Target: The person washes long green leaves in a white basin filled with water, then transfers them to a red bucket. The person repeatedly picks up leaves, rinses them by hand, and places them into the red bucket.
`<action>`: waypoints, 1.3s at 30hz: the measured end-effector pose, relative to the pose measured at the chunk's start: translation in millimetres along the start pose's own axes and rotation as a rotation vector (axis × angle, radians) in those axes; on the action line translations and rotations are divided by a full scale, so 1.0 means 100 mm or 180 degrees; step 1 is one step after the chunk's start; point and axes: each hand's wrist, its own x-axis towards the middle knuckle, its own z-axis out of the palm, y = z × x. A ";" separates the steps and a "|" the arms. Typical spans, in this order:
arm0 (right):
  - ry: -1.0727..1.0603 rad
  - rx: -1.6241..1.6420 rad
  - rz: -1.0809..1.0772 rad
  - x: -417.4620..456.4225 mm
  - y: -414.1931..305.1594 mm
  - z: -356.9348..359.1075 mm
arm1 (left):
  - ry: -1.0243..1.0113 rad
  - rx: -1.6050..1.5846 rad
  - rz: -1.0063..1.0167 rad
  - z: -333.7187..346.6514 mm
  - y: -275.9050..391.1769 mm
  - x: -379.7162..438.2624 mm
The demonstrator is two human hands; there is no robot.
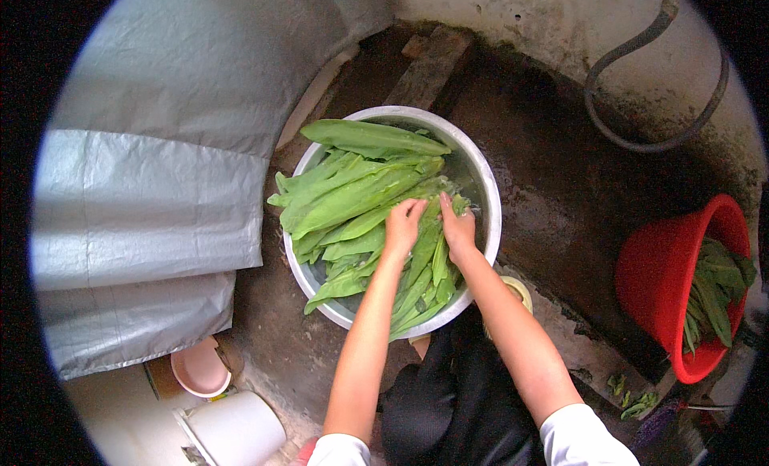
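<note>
In front of me a round metal basin [494, 225] holds water and a heap of long-leaved greens [360, 189]. Several leaves hang over its left and near rims. My left hand [402, 225] is at the right side of the heap, its thumb and forefinger bent onto a leaf. Close beside it, my right hand [459, 230] grips the root end of a bunch, with some fingers hidden behind the leaves. The leaves of that bunch [423, 267] spread toward me below both hands.
At the right, a red plastic tub [652, 279] leans with more greens inside. A grey hose [592, 105] loops down the wall. Silver tarpaulin [162, 207] hangs at the left, above a pink bowl [201, 370] and a white bucket [240, 430]. Leaf scraps [640, 404] lie at lower right.
</note>
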 end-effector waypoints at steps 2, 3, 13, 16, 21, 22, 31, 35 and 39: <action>-0.0217 0.0015 -0.0090 -0.02 -0.04 0.03 | -0.0301 -0.0187 -0.0194 -0.17 -0.02 0.09; -0.0326 0.0111 -0.0264 0.05 0.00 0.00 | -0.0567 -0.0208 -0.0326 -0.21 0.06 0.14; -0.0934 0.0401 -0.0381 0.28 -0.37 -0.12 | -0.0986 -0.0286 -0.0898 -0.94 0.59 0.37; -0.0930 0.0585 -0.0333 0.26 -0.45 -0.16 | -0.1150 -0.1990 -0.0686 -1.00 0.62 0.38; -0.1169 0.0722 -0.0404 0.18 -0.55 -0.25 | -0.1115 -0.2591 -0.0547 -1.03 0.80 0.35; -0.1159 0.0791 -0.0395 0.16 -0.57 -0.25 | -0.1151 -0.2591 -0.0533 -1.04 0.82 0.35; -0.1144 0.0121 -0.0987 0.05 -0.59 -0.20 | -0.0822 -0.2574 -0.0696 -0.83 0.72 0.31; -0.1258 -0.0182 -0.1382 -0.02 -0.69 -0.13 | -0.1017 -0.1308 -0.0653 -0.78 1.04 0.27; -0.1758 -0.0524 -0.1125 -0.19 -0.85 0.00 | -0.1238 -0.0915 -0.0047 -0.74 1.07 0.40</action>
